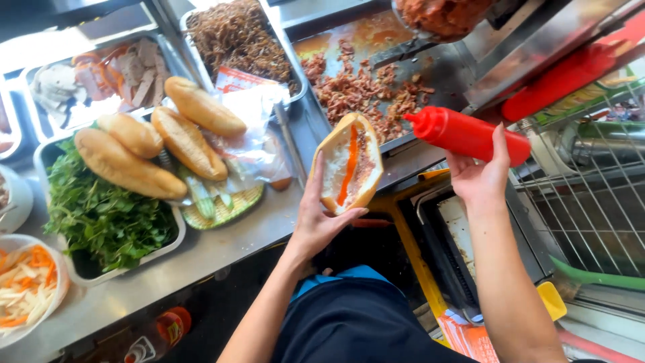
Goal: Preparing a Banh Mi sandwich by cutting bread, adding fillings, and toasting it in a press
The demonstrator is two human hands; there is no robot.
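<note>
My left hand cradles a split bread roll, open side up, with a stripe of orange-red sauce down its middle and some filling along one side. My right hand grips a red squeeze bottle, held nearly level with its nozzle pointing left, just right of the roll. Both are above the front edge of the steel counter.
Several whole bread rolls lie over a tray of green herbs. Behind are trays of sliced cold meat and brown shredded food, and a griddle with chopped meat. Pickled carrot fills a bowl front left. A wire rack stands right.
</note>
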